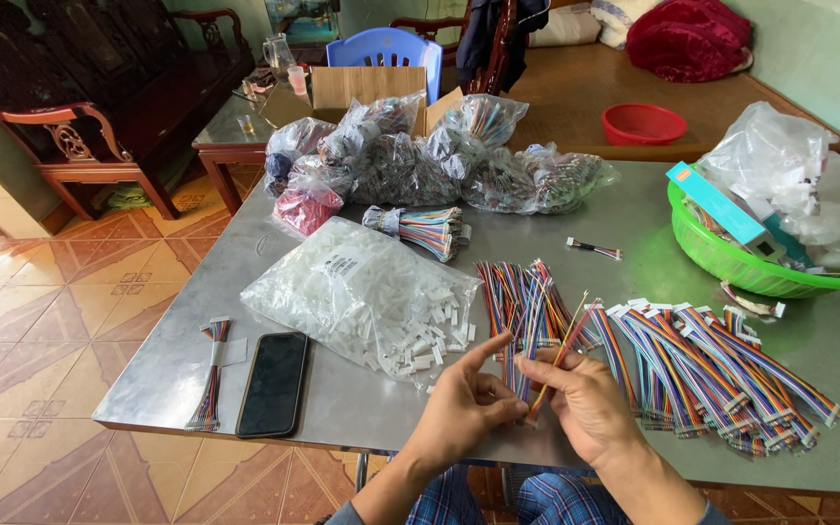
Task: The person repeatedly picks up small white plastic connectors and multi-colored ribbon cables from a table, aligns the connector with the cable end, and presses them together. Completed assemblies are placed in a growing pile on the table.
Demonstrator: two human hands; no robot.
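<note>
My left hand (464,401) and my right hand (585,403) meet above the near edge of a grey metal table (362,403). Between them they pinch a short strip of multicoloured ribbon wire (558,358), which slants up to the right. Just behind the hands lies a loose pile of coloured wires (522,297). To the right, several finished wire strips with white connectors (712,365) are laid in a row. A clear bag of small white plastic connectors (367,292) lies open to the left of the hands.
A black phone (272,383) and a wire bundle (212,374) lie at the table's left front. Bags of wires (439,156) are heaped at the back, a green basket (731,262) with plastic bags on the right. Chairs, a side table and a red bowl (644,123) stand beyond.
</note>
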